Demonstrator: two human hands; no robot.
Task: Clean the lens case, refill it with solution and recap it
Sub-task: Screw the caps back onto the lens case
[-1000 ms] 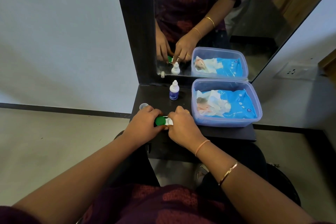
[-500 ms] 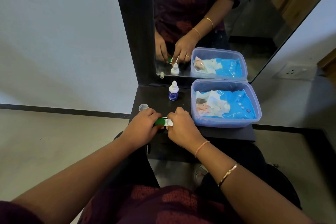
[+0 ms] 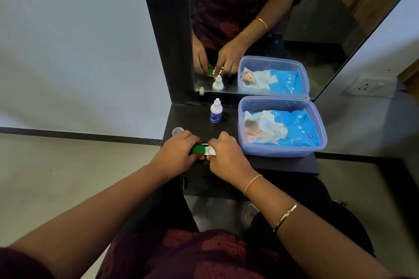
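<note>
Gripping green cap (image 3: pixel 198 149) of lens case (image 3: pixel 208 151) with left hand (image 3: pixel 175 154), pinching its white end with right hand (image 3: pixel 226 156); seemingly final recapping, bottle (image 3: pixel 216 112) just beyond hands.

White lens case (image 3: pixel 210 151) with green cap (image 3: pixel 198 149) lies near upright solution bottle (image 3: pixel 216 113).

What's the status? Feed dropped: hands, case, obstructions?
Left hand grips round green cap of small green-and-white plastic lens case; right hand pinches its white end. White dropper bottle behind, clear of hands.
</note>
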